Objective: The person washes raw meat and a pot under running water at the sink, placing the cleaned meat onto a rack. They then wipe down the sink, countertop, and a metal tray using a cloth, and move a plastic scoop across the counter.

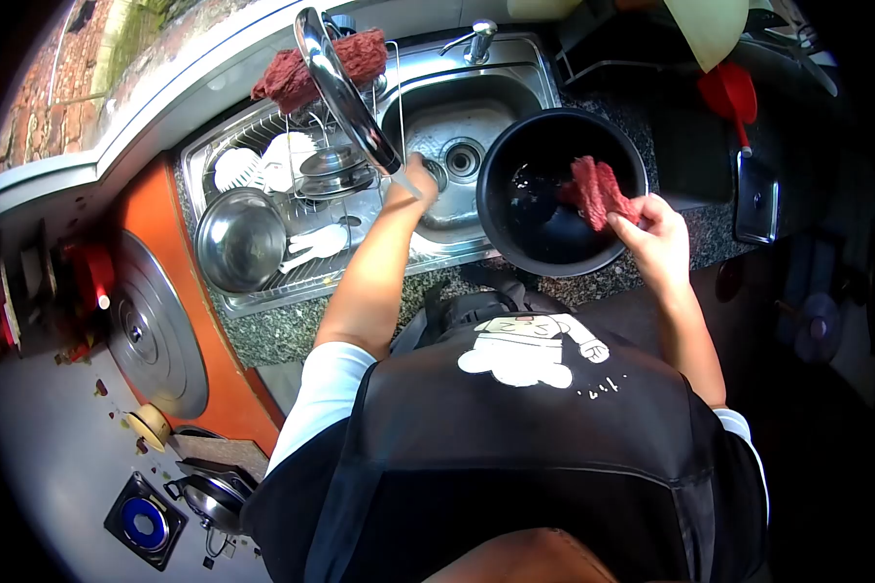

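Observation:
Pinched in my right hand [656,238] is a crumpled red cloth [596,189], held over the big dark pot [501,209]. The pot stands at the right end of the steel sink [467,121], partly over the counter. My left hand [419,183] reaches into the sink just below the tip of the chrome faucet [345,92]. Its fingers are curled and partly hidden, beside a small round metal piece [437,175]. Whether they grip that piece is hard to make out. A pale streak at the faucet tip crosses the hand.
Left of the sink, a dish rack holds a steel bowl [241,241], white dishes [289,160] and stacked metal bowls [332,170]. A second red cloth [321,70] hangs behind the faucet. A soap dispenser [479,44] stands at the back; a red-handled utensil [729,94] lies right.

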{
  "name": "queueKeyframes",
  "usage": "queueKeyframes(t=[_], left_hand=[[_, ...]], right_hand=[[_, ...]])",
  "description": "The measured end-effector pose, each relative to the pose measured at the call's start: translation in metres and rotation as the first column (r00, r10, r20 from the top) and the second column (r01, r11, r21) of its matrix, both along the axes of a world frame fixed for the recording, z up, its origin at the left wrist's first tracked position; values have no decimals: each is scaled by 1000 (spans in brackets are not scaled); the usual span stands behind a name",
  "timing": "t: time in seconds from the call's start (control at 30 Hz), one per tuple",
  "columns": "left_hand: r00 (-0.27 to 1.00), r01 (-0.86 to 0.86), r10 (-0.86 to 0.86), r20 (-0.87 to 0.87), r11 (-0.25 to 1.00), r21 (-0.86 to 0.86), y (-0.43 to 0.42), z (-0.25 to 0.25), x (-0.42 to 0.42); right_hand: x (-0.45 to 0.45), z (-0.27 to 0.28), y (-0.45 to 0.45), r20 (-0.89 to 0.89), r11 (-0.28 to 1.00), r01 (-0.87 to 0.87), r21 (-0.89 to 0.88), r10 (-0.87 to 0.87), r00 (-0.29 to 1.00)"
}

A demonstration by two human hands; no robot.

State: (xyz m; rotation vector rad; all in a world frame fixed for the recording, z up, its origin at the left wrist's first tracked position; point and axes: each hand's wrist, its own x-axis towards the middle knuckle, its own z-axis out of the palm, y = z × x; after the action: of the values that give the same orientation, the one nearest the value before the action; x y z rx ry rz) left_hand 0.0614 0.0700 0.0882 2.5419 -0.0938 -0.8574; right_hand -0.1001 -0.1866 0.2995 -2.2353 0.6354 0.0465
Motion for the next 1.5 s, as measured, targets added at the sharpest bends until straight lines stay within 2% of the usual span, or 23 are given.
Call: queueKeyframes(t=[0.07, 0.1, 0.2, 0.3, 0.33, 0.43, 0.47, 0.5, 0.53, 0.57, 0.63, 0.73, 0.8, 0.83, 0.93, 1.07, 1.13, 1.17, 1.2, 1.23, 1.33, 1.47, 1.5], left_hand=[[994, 43, -35, -103, 996, 72, -8, -33, -7], [994, 2, 11, -109, 992, 125, -13, -75, -14], [963, 152, -100, -250, 967, 202, -18, -107, -26], [972, 58, -25, -233, 989, 135, -16, -115, -40], [965, 4, 28, -261, 993, 120, -18, -99, -39], [981, -7, 14, -193, 999, 36, -19, -66, -31], [998, 51, -52, 27, 998, 44, -15, -79, -40], [912, -264, 142, -384, 922, -285, -7, -67, -40], [637, -629, 138, -759, 662, -408, 5, -40, -40], [420, -753, -37, -907, 544, -371, 16, 7, -37], [252, -847, -229, -940, 418, -329, 26, 34, -44], [424, -831, -10, -906, 392, -394, 23, 17, -67], [410, -865, 86, -908, 354, -357, 20, -1, -75], [401, -880, 129, -907, 329, -342, 17, -4, -74], [349, -927, 266, -899, 238, -289, 14, -12, -80], [337, -941, 342, -877, 134, -309, 14, 19, -83], [318, -948, 369, -873, 114, -297, 11, 26, -81], [323, -946, 386, -864, 106, -306, 10, 26, -79], [326, -945, 401, -856, 101, -313, 8, 27, -79], [326, -944, 417, -849, 99, -314, 6, 32, -80], [280, -959, 440, -853, 82, -273, 0, 31, -81], [206, -977, 442, -873, 47, -206, -3, 26, -83], [188, -981, 438, -879, 36, -192, -3, 24, -84]], right_hand=[[-6, 2, -1, 76, 1000, 0, -12, 1, 997], [-8, 3, 0, 69, 1000, 4, -17, -3, 998], [-10, 8, 2, 56, 999, 9, -42, -6, 998], [-6, 14, 5, 69, 998, -7, -58, 11, 998], [-6, 14, 6, 83, 999, -7, -45, 10, 997], [0, 17, 15, 63, 998, -33, -57, 36, 997], [3, 16, 17, 53, 995, -53, -83, 57, 997], [8, 13, 21, 41, 991, -74, -109, 79, 996], [14, 10, 25, -3, 993, -78, -83, 78, 997], [20, 6, 30, -3, 995, -92, -47, 92, 996], [29, -11, 37, -26, 993, -117, -1, 117, 993], [48, -34, 43, -46, 959, -255, -126, 251, 967], [56, -50, 47, -89, 930, -309, -200, 297, 951], [59, -59, 50, -63, 759, -401, -513, 433, 899], [71, -69, 65, -17, 712, -387, -586, 466, 885], [87, -47, 80, 233, 613, -329, -719, 657, 717], [97, -66, 84, 232, 819, -473, -323, 554, 800], [103, -74, 85, 204, 864, -495, -91, 502, 840], [109, -74, 91, 196, 866, -500, -35, 496, 846], [119, -81, 92, 20, 851, -524, 10, 524, 851], [136, -117, 99, -122, 826, -536, 175, 558, 820], [139, -173, 111, -6, 889, -420, 182, 428, 904], [140, -169, 116, -40, 892, -422, 165, 433, 900]])
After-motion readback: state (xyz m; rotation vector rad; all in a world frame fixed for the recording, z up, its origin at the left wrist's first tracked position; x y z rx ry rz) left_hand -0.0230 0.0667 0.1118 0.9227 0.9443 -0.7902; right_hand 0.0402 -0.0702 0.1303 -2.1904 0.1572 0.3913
